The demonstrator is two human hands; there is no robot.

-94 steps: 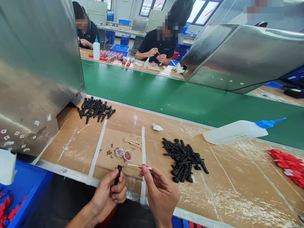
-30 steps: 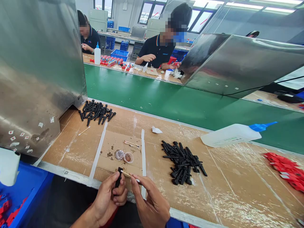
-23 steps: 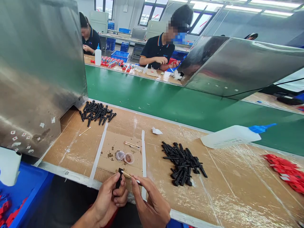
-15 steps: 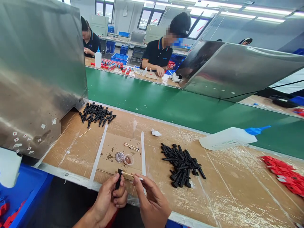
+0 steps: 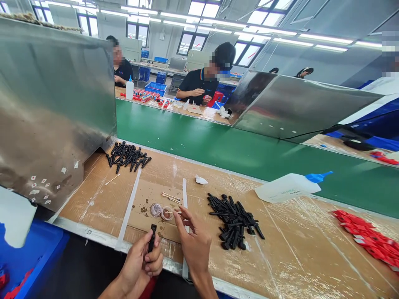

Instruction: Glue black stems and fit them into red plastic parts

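Note:
My left hand (image 5: 145,257) is closed around a small black plastic part (image 5: 152,237), held upright at the table's front edge. Between the thumb and fingers of my right hand (image 5: 193,236) is a cotton swab (image 5: 174,212), its tip at a small round tub (image 5: 167,213) of brownish content. Touching that tub is a clear round lid or dish (image 5: 156,209). Both sit on a stained cardboard sheet (image 5: 140,222), along with several used cotton swabs (image 5: 171,196). Black parts lie in one pile (image 5: 232,220) to the right and another pile (image 5: 128,155) at the back left.
A white bottle with a blue nozzle (image 5: 286,187) lies tilted at the right, near red parts (image 5: 364,236). Crumpled tissue (image 5: 201,180) and a loose swab (image 5: 112,179) are on the table. Metal panels (image 5: 56,112) flank the green belt (image 5: 199,141); two co-workers sit beyond it.
My right hand has moved the cotton swab from the black part to the tub. My left hand still holds the part, slightly lower. The camera view has tilted up.

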